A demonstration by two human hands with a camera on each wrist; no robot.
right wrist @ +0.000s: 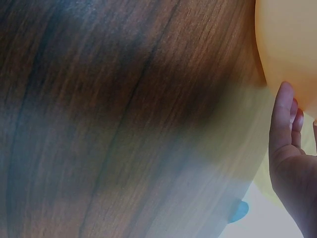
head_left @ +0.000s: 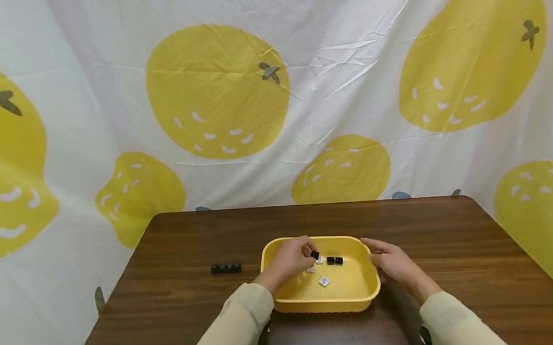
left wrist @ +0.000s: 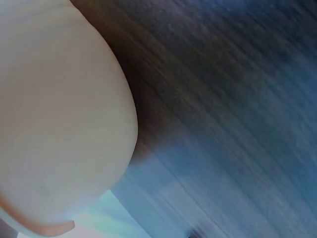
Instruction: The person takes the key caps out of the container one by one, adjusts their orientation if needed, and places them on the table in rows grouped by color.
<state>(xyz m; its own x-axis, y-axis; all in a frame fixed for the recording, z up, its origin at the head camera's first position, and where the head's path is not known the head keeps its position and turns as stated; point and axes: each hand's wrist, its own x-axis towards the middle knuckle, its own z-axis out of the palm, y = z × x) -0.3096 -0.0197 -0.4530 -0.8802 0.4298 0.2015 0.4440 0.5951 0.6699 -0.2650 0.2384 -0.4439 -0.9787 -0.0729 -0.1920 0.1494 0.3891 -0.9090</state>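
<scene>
In the head view a yellow tray [head_left: 326, 307] holds several small cubes. My left hand [head_left: 290, 259] reaches over the tray's left side and pinches a black cube [head_left: 315, 255] in its fingertips. Two black cubes [head_left: 335, 260] lie side by side near the tray's back. White pieces lie inside too, one of them [head_left: 324, 281] nearer the front. My right hand [head_left: 395, 265] rests against the tray's right wall with its fingers extended; the right wrist view shows this hand [right wrist: 292, 158] at the tray's side [right wrist: 292, 44].
A row of black cubes [head_left: 226, 268] lies on the brown wooden table [head_left: 194, 305], left of the tray. Behind the table hangs a white cloth [head_left: 331, 72] with yellow lemon prints.
</scene>
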